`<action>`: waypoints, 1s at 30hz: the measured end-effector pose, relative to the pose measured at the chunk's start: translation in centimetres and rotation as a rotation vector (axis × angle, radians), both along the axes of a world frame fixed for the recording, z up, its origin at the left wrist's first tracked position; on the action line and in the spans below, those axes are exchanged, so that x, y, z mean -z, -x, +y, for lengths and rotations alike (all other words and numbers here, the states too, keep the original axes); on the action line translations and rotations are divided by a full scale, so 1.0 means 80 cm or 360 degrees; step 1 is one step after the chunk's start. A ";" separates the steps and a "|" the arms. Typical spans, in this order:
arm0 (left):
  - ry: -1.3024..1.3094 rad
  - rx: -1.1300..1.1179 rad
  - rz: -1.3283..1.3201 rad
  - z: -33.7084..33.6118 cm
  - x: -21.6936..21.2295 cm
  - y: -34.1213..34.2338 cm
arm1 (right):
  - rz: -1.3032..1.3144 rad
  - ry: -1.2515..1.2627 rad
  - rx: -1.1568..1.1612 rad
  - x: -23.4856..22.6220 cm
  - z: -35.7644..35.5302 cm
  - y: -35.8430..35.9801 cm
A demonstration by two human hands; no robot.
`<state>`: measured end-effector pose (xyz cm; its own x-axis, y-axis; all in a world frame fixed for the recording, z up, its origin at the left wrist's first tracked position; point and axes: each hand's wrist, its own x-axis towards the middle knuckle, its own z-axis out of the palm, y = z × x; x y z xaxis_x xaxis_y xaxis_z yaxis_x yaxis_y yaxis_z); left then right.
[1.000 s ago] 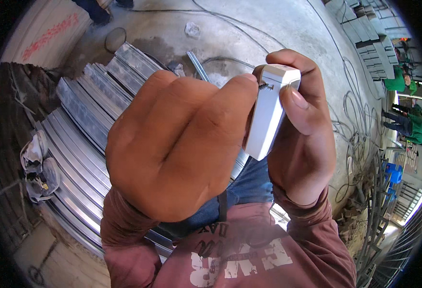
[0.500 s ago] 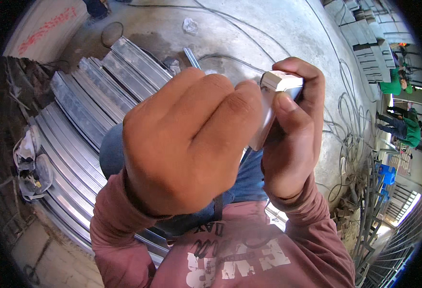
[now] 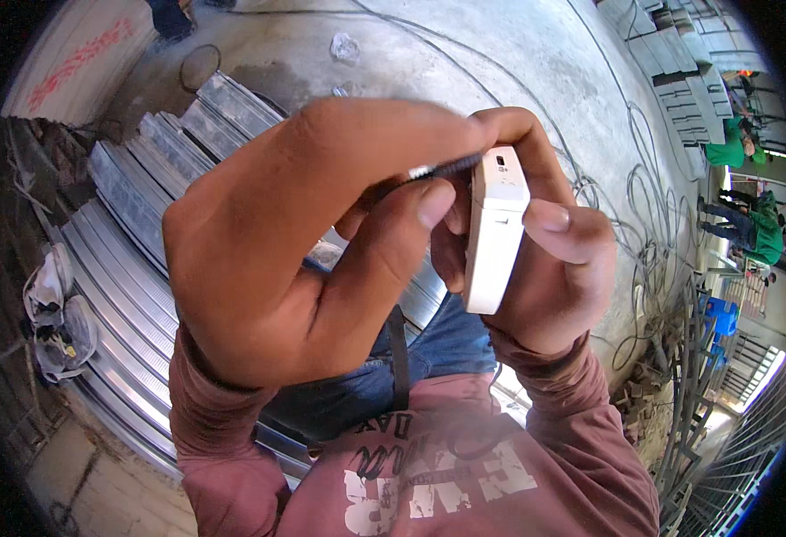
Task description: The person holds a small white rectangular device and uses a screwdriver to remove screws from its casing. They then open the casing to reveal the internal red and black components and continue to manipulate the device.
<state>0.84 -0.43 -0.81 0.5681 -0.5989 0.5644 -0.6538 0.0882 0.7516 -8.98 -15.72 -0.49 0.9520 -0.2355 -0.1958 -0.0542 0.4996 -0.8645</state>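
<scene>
My right hand grips a small white box-shaped device, tilted upright, with a small dark port near its top end. Its thumb lies along the near side and its index finger curls over behind. At the left, my left hand is curled, thumb and index finger reaching to the device's left side. Between them shows a thin dark piece with a bright tip, partly hidden by the fingers; its kind is unclear. Both hands are raised above my lap.
Long ribbed metal profiles lie stacked at the left. Clear plastic bags rest on their left edge. Black cables coil across the concrete floor. At the far right are people in green, metal frames and a blue container.
My left hand has turned and opened its curl, showing the thumb and the dark piece. The white device has rotated, its port end and broad white side now facing me.
</scene>
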 end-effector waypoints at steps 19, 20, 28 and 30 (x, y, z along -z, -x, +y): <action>-0.0106 -0.0032 -0.0464 -0.007 0.009 0.009 | -0.0154 -0.0139 -0.0075 0.017 -0.018 0.002; -0.0147 -0.0050 -0.0505 -0.007 0.007 0.009 | -0.0129 -0.0090 -0.0029 0.016 -0.015 0.000; -0.0249 -0.0153 -0.0626 -0.011 0.006 0.011 | -0.0069 0.0192 0.0206 0.017 -0.007 -0.004; -0.0277 -0.0144 -0.0665 -0.009 0.006 0.009 | -0.0075 0.0235 0.0209 0.019 -0.007 -0.004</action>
<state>0.16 -1.15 -1.29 0.3674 -0.6635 0.6518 -0.9032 -0.0873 0.4203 -8.67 -16.28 -1.99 0.9184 -0.3812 -0.1059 0.0452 0.3671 -0.9291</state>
